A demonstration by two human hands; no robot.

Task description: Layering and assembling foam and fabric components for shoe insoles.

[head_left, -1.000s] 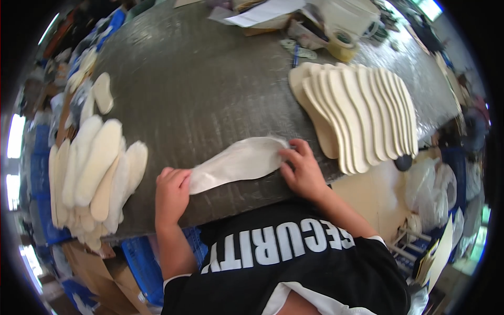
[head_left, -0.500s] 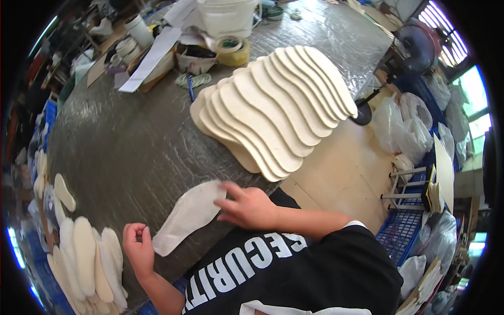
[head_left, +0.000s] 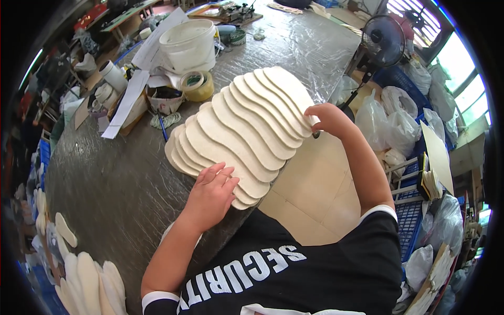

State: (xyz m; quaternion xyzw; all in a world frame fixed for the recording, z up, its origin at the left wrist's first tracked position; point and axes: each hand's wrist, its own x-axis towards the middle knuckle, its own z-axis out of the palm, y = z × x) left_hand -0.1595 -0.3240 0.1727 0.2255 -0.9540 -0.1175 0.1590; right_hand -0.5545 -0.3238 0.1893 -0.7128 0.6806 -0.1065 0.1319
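Observation:
A fanned row of cream shoe insoles [head_left: 231, 123] lies overlapping along the table's edge in front of me. My left hand [head_left: 212, 191] rests on the near left end of the row, fingers stretched out on the top surface. At the far right end, my right hand [head_left: 332, 121] has its thumb and fingers curled around the edge of the last insoles. Beneath my left forearm a single pale insole [head_left: 168, 231] lies on the table, mostly hidden by the arm.
More insoles [head_left: 89, 281] are piled at the lower left. On the dark table [head_left: 121, 178] stand a white bucket [head_left: 186, 47], tape rolls [head_left: 197, 86] and a blue pen [head_left: 163, 128]. A fan [head_left: 385, 39], plastic bags [head_left: 386, 123] and a blue crate [head_left: 409, 220] are at the right.
Both hands have left the single pale insole and moved to the fanned row, the left onto its near end, the right to its far right end. The view has shifted.

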